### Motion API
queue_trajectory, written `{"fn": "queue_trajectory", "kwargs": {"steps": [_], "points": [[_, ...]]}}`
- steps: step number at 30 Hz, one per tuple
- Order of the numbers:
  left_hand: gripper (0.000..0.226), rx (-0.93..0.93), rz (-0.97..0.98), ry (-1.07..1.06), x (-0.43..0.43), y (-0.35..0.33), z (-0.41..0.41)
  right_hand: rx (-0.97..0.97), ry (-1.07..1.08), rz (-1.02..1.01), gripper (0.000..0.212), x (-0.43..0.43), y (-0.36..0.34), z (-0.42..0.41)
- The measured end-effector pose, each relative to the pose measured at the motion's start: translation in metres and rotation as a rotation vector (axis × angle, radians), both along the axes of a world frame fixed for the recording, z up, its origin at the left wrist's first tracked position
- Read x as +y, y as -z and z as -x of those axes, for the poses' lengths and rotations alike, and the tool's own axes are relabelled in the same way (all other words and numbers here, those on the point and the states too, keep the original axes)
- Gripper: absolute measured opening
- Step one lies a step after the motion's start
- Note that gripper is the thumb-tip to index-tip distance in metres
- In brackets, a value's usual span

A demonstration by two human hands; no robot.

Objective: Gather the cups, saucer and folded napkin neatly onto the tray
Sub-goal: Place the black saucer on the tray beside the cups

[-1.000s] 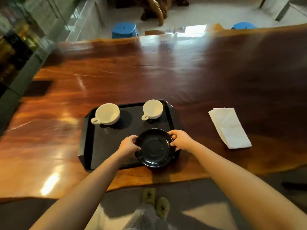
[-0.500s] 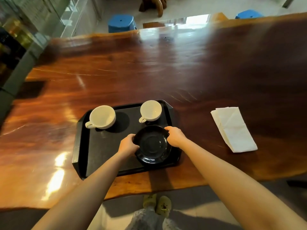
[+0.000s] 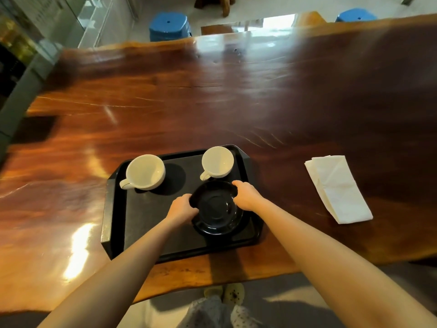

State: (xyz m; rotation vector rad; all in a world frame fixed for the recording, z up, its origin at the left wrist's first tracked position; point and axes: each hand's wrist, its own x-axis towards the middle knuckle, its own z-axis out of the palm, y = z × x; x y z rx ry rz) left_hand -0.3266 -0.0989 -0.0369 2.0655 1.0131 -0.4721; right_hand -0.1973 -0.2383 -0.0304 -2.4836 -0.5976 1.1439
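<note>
Head view: saucer steadied two-handed on the tray, napkin waiting outside

Both hands are clamped on the glossy black round saucer (image 3: 216, 208): the left hand (image 3: 181, 207) at its nine o'clock rim, the right hand (image 3: 246, 194) at about two o'clock. Gripping opposite edges probably keeps the shallow dish level while it is positioned. It sits in the near right part of the black rectangular plastic tray (image 3: 113, 209), leaving the middle free. Two white ceramic cups are lined along the tray's far edge, the larger cup (image 3: 145, 171) at ten o'clock, the smaller cup (image 3: 217, 162) at twelve, just beyond the saucer. The folded white paper napkin (image 3: 338, 188) lies on the polished reddish wooden table (image 3: 212, 95), well apart at three o'clock, so it seems the last item to gather
</note>
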Motion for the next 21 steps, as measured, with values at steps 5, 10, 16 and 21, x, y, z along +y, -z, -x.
{"fn": "queue_trajectory", "kwargs": {"steps": [5,10,16,21], "points": [[0.051,0.066,-0.174,0.126,0.012,-0.012,-0.005,-0.012,-0.020,0.021,0.062,0.002,-0.011,-0.009],[0.045,-0.002,-0.202,0.126,0.030,-0.040,-0.022,-0.035,0.000,0.042,0.059,-0.002,-0.036,-0.025],[0.043,-0.122,-0.213,0.174,0.036,-0.080,-0.049,-0.106,0.027,0.017,0.059,-0.014,-0.073,-0.046],[0.038,-0.292,-0.203,0.244,0.018,-0.108,-0.079,-0.137,0.141,-0.007,0.060,-0.041,-0.086,-0.060]]}}
